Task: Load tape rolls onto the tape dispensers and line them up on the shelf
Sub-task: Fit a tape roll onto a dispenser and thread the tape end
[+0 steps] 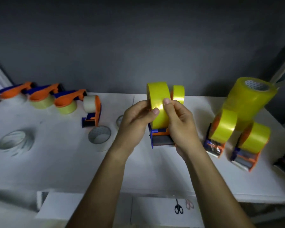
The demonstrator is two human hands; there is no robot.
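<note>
Yellow tape roll (158, 102) upright on orange-blue dispenser (160, 137); left hand (135, 117) and right hand (179, 119) pinch its near face, thumbs side by side.

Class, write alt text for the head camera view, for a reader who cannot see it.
Two bare hands, left hand and right hand, pinch a yellow tape roll mounted on an orange and blue dispenser on a white shelf. Loaded dispensers stand to the right; clear-tape dispensers and loose clear rolls lie left.
</note>
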